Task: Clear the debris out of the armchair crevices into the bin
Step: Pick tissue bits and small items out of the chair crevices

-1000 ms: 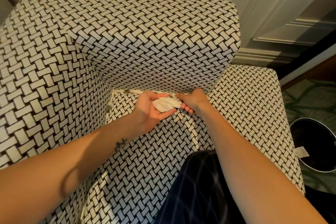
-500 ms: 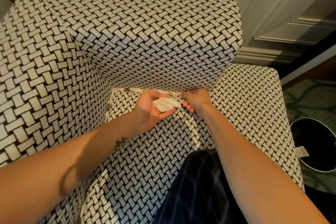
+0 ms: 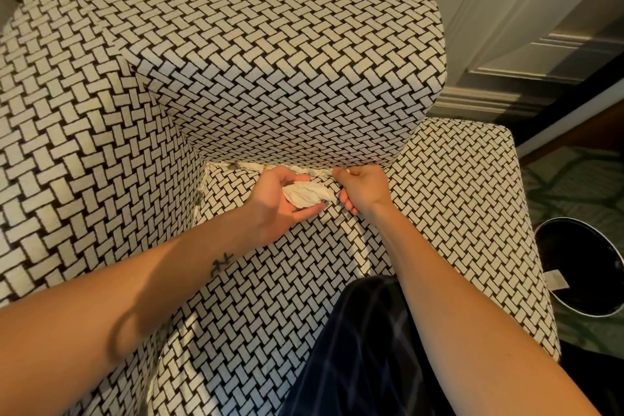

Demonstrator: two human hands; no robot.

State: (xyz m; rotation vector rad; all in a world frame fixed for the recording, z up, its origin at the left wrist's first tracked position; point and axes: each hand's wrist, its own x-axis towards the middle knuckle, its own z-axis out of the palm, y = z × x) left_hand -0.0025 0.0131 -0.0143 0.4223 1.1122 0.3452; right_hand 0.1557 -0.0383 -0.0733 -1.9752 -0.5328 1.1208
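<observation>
Left hand: lying palm up, fingers loosely curled, cupping the wad of white tissue
Right hand: fingertips pinching shut on a small white scrap at the crevice, just beyond the wad
Debris: pale bits and a dark speck lying along the seam, past the left fingertips
Bin: standing well apart, off beyond the right wrist
Doing it well: judging that dropping each scrap into the cupped palm, and keeping that palm level, is saving trips to the bin
</observation>
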